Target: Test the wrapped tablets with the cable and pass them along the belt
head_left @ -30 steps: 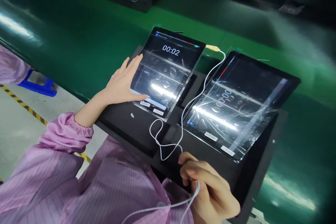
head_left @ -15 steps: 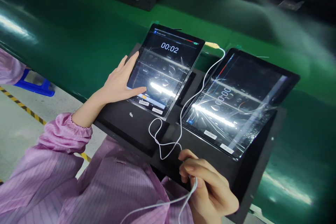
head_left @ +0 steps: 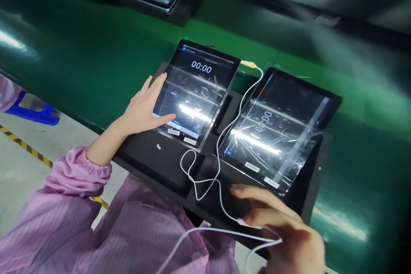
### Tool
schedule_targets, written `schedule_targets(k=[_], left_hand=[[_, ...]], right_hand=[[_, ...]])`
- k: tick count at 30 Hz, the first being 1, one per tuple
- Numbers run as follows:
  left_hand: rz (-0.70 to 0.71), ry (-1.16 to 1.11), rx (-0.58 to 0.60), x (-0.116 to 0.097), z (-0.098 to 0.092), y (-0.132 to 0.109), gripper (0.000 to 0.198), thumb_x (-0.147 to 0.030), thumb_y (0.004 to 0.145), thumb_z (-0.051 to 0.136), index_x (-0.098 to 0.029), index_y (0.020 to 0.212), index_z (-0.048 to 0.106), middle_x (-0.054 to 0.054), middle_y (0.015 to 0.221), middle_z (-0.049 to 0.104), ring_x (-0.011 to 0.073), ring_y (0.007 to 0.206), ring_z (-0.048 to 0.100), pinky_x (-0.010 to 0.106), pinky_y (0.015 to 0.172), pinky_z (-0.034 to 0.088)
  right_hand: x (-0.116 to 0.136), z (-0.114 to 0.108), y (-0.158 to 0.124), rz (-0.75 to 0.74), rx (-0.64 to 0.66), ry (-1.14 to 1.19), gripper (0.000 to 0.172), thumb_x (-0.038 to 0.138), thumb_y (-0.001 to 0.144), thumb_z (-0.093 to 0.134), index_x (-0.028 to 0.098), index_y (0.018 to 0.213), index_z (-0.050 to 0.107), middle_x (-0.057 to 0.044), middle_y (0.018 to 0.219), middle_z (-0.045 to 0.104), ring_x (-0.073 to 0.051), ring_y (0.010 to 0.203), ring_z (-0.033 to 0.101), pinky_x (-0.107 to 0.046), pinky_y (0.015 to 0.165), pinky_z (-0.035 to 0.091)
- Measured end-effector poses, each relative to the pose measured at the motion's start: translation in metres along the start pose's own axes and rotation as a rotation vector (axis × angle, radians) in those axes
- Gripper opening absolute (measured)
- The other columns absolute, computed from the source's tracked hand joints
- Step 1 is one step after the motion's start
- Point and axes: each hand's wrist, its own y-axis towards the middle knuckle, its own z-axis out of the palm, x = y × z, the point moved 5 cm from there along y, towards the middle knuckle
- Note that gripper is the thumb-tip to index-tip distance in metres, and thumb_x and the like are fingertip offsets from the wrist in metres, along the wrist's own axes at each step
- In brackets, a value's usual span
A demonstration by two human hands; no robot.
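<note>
White cable (head_left: 219, 167) lay slack | left hand (head_left: 144, 105) rested spread on tablet (head_left: 195, 90) | right hand (head_left: 282, 227) apart, blurred, cable grip unclear

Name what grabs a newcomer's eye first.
The left black tablet and the right black tablet catch the eye first, side by side on a black tray against a green workbench, the left showing a white 00:00 timer. A thin white cable snakes between them to the right hand at lower right, while the left hand rests on the left tablet's screen.
</note>
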Motion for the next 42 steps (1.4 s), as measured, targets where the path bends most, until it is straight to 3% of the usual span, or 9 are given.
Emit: schedule_targets(k=[2,5,7,9,13,17,24,28,42], left_hand=[[0.002,0.007,-0.003,0.004,-0.005,0.001,0.112,-0.08,0.085,0.056,-0.022,0.168,0.007,0.013,0.174,0.016,0.0462,0.16,0.005,0.072,0.121,0.029],[0.017,0.01,-0.005,0.011,-0.012,0.004,0.112,-0.079,0.085,0.056,-0.023,0.168,0.006,0.014,0.174,0.019,0.0465,0.16,0.006,0.073,0.118,0.031],[0.021,0.005,0.002,0.013,-0.014,0.005,0.111,-0.078,0.086,0.056,-0.022,0.168,0.006,0.014,0.174,0.019,0.0465,0.16,0.005,0.072,0.119,0.031],[0.022,0.001,0.002,0.015,-0.015,0.005,0.111,-0.078,0.087,0.056,-0.021,0.168,0.006,0.015,0.174,0.019,0.0458,0.16,0.006,0.072,0.119,0.032],[0.023,0.009,-0.013,0.014,-0.013,0.003,0.109,-0.078,0.088,0.054,-0.021,0.168,0.007,0.014,0.173,0.02,0.0439,0.161,0.007,0.07,0.119,0.035],[0.028,0.004,-0.017,0.015,-0.013,0.002,0.106,-0.076,0.09,0.053,-0.023,0.168,0.005,0.014,0.173,0.022,0.0441,0.161,0.009,0.07,0.117,0.038],[0.038,-0.011,-0.023,0.016,-0.013,0.0,0.1,-0.07,0.093,0.054,-0.029,0.167,0.001,0.013,0.173,0.022,0.0445,0.16,0.011,0.069,0.116,0.041],[0.004,0.001,-0.005,0.015,-0.011,-0.002,0.097,-0.065,0.094,0.055,-0.025,0.167,0.005,0.014,0.174,0.02,0.0436,0.161,0.01,0.067,0.117,0.04],[-0.093,0.018,0.039,0.016,-0.01,-0.003,0.091,-0.066,0.097,0.047,-0.02,0.166,0.01,0.01,0.175,0.014,0.0363,0.163,0.004,0.062,0.121,0.037]], right_hand=[[0.014,-0.017,0.023,-0.021,0.073,-0.079,0.061,0.063,0.103,0.043,0.026,0.069,0.078,-0.011,0.094,0.079,-0.029,0.083,0.078,-0.038,0.065,0.064],[0.028,-0.037,0.071,-0.03,0.107,-0.341,0.04,0.049,0.102,0.056,0.029,0.075,0.079,-0.01,0.091,0.079,-0.027,0.082,0.077,-0.035,0.066,0.062],[0.03,-0.042,0.109,-0.032,0.111,-0.527,0.037,0.053,0.099,0.061,0.027,0.079,0.078,-0.009,0.091,0.079,-0.025,0.085,0.076,-0.035,0.073,0.06],[0.027,-0.041,0.152,-0.045,0.101,-0.662,0.04,0.056,0.099,0.059,0.023,0.088,0.078,-0.01,0.096,0.079,-0.024,0.091,0.074,-0.035,0.083,0.058],[0.008,-0.024,0.235,-0.091,0.123,-0.957,0.04,0.038,0.104,0.049,0.01,0.109,0.076,-0.017,0.114,0.076,-0.027,0.109,0.07,-0.04,0.096,0.05],[-0.019,-0.009,0.29,-0.125,0.246,-1.068,0.032,0.027,0.1,0.051,0.012,0.116,0.074,-0.018,0.12,0.075,-0.033,0.115,0.069,-0.045,0.102,0.05],[-0.042,-0.005,0.31,-0.132,0.417,-1.023,0.036,0.029,0.1,0.044,0.016,0.116,0.074,-0.011,0.111,0.079,-0.03,0.102,0.074,-0.041,0.093,0.055],[-0.044,-0.007,0.315,-0.155,0.504,-0.986,0.037,0.035,0.1,0.043,0.021,0.109,0.076,-0.007,0.107,0.08,-0.028,0.096,0.076,-0.038,0.086,0.057],[-0.054,-0.008,0.327,-0.305,0.538,-0.953,0.039,0.039,0.099,0.044,0.024,0.09,0.079,-0.005,0.09,0.08,-0.026,0.087,0.075,-0.039,0.083,0.056]])
